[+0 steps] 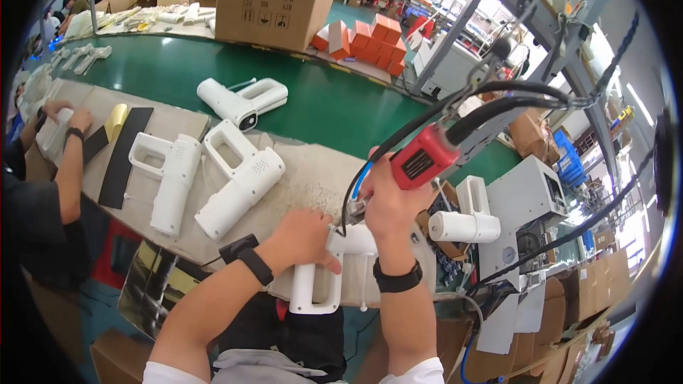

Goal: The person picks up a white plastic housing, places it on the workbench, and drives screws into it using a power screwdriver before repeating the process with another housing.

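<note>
My right hand [390,206] is closed round a red power screwdriver [425,156] that hangs from above by a hook and a thick black cable. Its lower end points down at a white gun-shaped device [304,291] at the table's near edge; the tip is hidden behind my hands. My left hand [302,238] grips that device near where its loop handle meets the body. A thin white cord [364,291] dangles from it. Further left lie two more white gun-shaped devices [173,181] [245,181], and a third device [245,103] sits on the green belt.
On the right, another white device [466,224] rests beside a grey-white machine [523,206]. A large cardboard box [277,0] and orange boxes [373,43] stand beyond the green belt [320,92]. At the left, a co-worker's hands [75,121] handle white parts. Black cables [562,224] cross the right side.
</note>
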Demonstrator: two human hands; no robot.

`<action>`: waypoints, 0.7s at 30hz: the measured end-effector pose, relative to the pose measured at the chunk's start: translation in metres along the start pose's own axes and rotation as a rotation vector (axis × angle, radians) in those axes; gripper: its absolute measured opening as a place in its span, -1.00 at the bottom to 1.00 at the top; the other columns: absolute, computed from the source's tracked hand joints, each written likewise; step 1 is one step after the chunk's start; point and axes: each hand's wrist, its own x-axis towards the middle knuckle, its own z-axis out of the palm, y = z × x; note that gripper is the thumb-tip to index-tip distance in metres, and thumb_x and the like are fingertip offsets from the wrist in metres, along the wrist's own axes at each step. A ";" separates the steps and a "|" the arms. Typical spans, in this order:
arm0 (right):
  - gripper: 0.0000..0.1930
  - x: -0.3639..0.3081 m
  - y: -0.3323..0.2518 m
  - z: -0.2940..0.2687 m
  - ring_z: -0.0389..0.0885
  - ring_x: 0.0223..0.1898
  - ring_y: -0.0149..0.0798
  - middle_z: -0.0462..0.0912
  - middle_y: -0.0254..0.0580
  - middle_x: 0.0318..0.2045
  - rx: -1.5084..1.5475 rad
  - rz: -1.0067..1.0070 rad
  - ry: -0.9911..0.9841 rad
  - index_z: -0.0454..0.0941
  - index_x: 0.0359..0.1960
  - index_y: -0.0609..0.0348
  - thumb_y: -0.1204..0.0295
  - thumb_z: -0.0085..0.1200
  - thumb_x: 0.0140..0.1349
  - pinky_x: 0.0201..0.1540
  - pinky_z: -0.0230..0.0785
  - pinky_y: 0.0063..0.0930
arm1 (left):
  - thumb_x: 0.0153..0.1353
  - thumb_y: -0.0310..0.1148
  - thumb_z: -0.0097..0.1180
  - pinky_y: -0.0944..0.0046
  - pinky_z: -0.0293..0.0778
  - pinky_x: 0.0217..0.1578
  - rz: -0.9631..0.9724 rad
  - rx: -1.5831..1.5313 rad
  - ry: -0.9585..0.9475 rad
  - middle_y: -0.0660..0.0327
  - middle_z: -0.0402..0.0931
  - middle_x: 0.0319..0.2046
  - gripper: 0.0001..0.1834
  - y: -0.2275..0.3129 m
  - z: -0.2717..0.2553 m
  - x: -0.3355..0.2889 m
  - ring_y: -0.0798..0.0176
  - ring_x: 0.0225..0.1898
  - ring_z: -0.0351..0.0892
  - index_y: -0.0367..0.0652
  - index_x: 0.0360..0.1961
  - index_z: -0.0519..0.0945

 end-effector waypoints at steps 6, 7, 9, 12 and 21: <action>-0.91 -0.005 -0.054 -0.017 0.40 -0.76 -0.43 0.45 -0.27 -0.73 0.153 -0.083 0.055 0.48 -0.33 0.30 0.51 0.04 0.22 -0.69 0.24 -0.58 | -0.48 0.29 0.40 0.08 0.48 -0.17 0.033 -0.048 0.172 0.01 0.54 -0.29 -0.11 -0.012 0.026 0.008 -0.03 -0.18 0.55 -0.23 -0.23 0.52; -0.91 -0.006 -0.069 -0.023 0.42 -0.76 -0.40 0.44 -0.25 -0.73 0.222 -0.076 0.059 0.47 -0.31 0.30 0.52 0.03 0.23 -0.70 0.25 -0.57 | -0.43 0.23 0.41 0.08 0.48 -0.17 0.041 -0.037 0.183 0.02 0.54 -0.30 -0.16 -0.011 0.023 0.016 -0.02 -0.19 0.55 -0.22 -0.22 0.52; -0.89 -0.013 -0.074 -0.032 0.42 -0.77 -0.39 0.43 -0.25 -0.74 0.193 -0.098 0.039 0.47 -0.31 0.31 0.50 0.03 0.24 -0.71 0.24 -0.56 | -0.39 0.16 0.41 0.08 0.48 -0.17 0.046 -0.032 0.189 0.03 0.53 -0.30 -0.22 -0.009 0.028 0.017 -0.01 -0.20 0.55 -0.22 -0.22 0.52; -0.87 -0.017 -0.067 -0.031 0.39 -0.79 -0.38 0.41 -0.25 -0.76 0.166 -0.147 0.016 0.47 -0.29 0.32 0.47 0.04 0.24 -0.74 0.21 -0.56 | -0.30 0.02 0.39 0.08 0.49 -0.19 0.069 0.013 0.194 0.04 0.54 -0.32 -0.34 -0.015 0.028 0.025 0.00 -0.22 0.56 -0.19 -0.21 0.52; -0.92 -0.033 -0.023 -0.024 0.42 -0.74 -0.45 0.51 -0.27 -0.66 -0.024 -0.057 -0.032 0.44 -0.35 0.31 0.61 0.03 0.11 -0.69 0.22 -0.62 | -0.36 0.18 0.40 0.11 0.48 -0.21 0.063 0.066 0.197 0.11 0.54 -0.32 -0.27 -0.011 0.030 0.024 0.03 -0.18 0.54 -0.23 -0.31 0.53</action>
